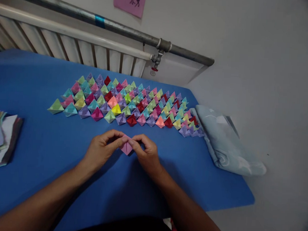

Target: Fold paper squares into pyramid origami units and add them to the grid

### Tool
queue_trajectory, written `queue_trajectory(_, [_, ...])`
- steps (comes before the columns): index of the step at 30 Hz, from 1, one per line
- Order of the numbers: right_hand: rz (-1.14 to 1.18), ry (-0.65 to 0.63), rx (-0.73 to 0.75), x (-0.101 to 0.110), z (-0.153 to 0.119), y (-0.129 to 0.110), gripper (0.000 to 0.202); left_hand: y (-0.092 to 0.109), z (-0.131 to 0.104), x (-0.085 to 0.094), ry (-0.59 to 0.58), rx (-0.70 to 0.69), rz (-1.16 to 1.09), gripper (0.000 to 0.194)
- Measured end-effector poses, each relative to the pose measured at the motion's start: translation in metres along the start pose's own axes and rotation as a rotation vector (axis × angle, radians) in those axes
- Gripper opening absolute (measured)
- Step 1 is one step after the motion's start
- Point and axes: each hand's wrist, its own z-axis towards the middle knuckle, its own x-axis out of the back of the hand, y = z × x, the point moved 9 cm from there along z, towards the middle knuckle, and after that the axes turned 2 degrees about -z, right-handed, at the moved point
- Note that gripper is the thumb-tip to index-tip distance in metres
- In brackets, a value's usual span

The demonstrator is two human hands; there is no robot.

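A small pink folded paper (126,148) is held between my two hands above the blue table (65,142), its lower corner pointing toward me. My left hand (100,148) pinches its left upper edge between thumb and finger. On the other side, my right hand (147,153) pinches the right upper edge the same way. Just beyond my hands stand several rows of folded paper boats (121,118) in green, purple, pink, red, yellow and teal.
A stack of coloured paper sheets (0,138) lies at the left edge. At the right, a folded pale blue cloth (227,147) hangs partly over the table's edge. Behind the table are a white radiator (79,53), a metal pipe (127,30) and a red-handled valve (154,69).
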Motion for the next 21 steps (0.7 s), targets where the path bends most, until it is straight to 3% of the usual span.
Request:
queue_trajectory(6, [0.019,-0.031,-0.046,-0.002,0.000,0.001,0.023,0.005,-0.001,0.002,0.000,-0.025,0.047,0.022])
queue_trajectory(15, [0.257,-0.133,-0.272,-0.015,0.001,0.022,0.028,0.005,0.004,0.004,-0.022,-0.006,-0.008,0.022])
queue_trajectory(18, [0.288,-0.116,-0.288,-0.015,0.002,0.025,0.031,0.001,0.006,0.006,0.004,0.023,-0.074,0.022])
queue_trajectory(21, [0.372,-0.191,-0.383,-0.024,0.000,0.030,0.031,-0.001,0.007,0.007,0.034,0.048,-0.103,0.022])
